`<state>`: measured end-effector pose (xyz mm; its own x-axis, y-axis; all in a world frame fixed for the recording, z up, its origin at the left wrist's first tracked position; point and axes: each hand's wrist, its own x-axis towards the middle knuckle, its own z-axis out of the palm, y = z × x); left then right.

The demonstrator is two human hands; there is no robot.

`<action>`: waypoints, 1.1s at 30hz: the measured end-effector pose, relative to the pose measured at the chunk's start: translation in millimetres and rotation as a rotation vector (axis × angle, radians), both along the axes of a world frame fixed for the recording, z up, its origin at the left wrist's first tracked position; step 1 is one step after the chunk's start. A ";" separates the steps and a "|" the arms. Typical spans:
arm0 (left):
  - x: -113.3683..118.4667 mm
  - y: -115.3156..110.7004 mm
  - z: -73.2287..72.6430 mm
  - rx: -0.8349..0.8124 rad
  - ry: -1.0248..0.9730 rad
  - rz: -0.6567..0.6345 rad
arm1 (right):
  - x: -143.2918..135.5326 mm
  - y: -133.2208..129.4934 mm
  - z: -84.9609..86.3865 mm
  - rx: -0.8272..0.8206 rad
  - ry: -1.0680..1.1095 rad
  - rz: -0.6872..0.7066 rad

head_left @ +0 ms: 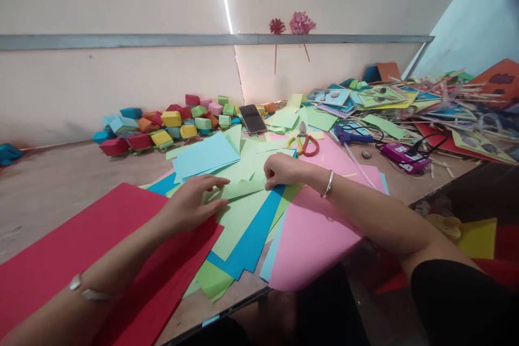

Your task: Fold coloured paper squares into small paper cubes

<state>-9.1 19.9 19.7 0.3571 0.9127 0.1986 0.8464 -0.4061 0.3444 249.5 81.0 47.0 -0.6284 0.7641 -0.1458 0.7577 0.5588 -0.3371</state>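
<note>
A narrow strip of light green paper (243, 189) lies between my hands, over larger light green sheets (235, 227). My left hand (197, 200) is at the strip's left end, thumb and fingers apart. At the right end my right hand (283, 170) is curled closed on the strip. Under the green sheets are blue paper (253, 243) and pink paper (312, 238). Red sheets (81, 238) lie beneath my left forearm. Light blue sheets (206, 155) rest just beyond my left hand. Scissors (310, 146) with red and yellow handles lie behind my right hand.
Small coloured paper boxes (162, 124) are piled at the back left, beside a phone (253, 120). Towards the right are a blue glue gun (352, 135), a purple power strip (405, 157) and heaped cards and sticks (446, 97). The table's front edge (239, 305) is near.
</note>
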 end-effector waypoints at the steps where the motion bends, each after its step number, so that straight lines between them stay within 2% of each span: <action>1: 4.9 -2.7 0.5 -0.002 0.019 -0.005 | 0.2 -0.4 0.6 0.008 -0.004 -0.001; 6: 15.7 -8.2 2.9 0.041 0.010 -0.011 | 2.0 1.4 4.5 0.067 0.108 0.042; 10: 14.5 -9.7 5.2 0.076 -0.048 -0.016 | 3.7 7.3 0.1 0.241 0.347 0.031; 12: 14.6 -10.8 5.7 0.097 -0.073 -0.011 | 4.5 9.9 -4.7 0.327 0.416 0.153; 16: 16.0 -12.6 5.7 0.178 -0.134 -0.012 | 4.2 8.7 -11.6 0.424 0.443 0.487; 18: 16.7 -13.2 5.5 0.201 -0.168 -0.010 | 1.6 4.5 -13.0 0.449 0.433 0.552; 25: 16.9 -14.2 3.6 0.279 -0.219 -0.066 | -16.9 -17.2 -17.7 0.639 0.250 0.580; 30: 16.5 -14.7 -0.2 0.330 -0.215 -0.073 | -18.1 -28.3 -12.5 0.724 0.281 0.551; 33: 17.6 -15.7 -0.6 0.329 -0.247 -0.056 | -16.4 -27.0 -9.8 0.738 0.245 0.597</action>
<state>8.6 4.2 19.1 0.3094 0.7668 0.5624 0.7279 -0.5715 0.3788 233.0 54.1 37.2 -0.8906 0.1573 0.4268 0.2373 0.9612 0.1409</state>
